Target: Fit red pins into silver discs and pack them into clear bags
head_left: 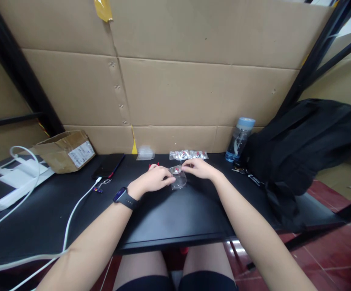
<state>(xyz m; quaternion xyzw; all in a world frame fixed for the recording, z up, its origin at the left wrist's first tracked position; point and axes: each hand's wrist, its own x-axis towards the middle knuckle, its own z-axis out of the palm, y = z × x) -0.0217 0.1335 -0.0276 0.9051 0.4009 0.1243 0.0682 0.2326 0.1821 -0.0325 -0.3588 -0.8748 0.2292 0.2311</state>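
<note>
A small clear plastic clamshell case (180, 182) lies open on the black table between my hands, with a small round red-and-silver item (177, 170) in its upper half. My left hand (157, 178), with a watch on its wrist, grips the left edge of the case between bent fingers and thumb. From the right, my right hand (198, 168) pinches the upper edge beside the round item. Small red pieces (153, 165) show just behind my left fingers, partly hidden. Farther back lies a row of clear packets (188, 154) with red bits inside.
Clear empty cases (145, 153) sit against the cardboard wall. To the left are a phone (108, 165), white cables (72, 214), a cardboard box (64, 150) and white adapters (19, 173). On the right stand a water bottle (240, 139) and a black backpack (305, 145).
</note>
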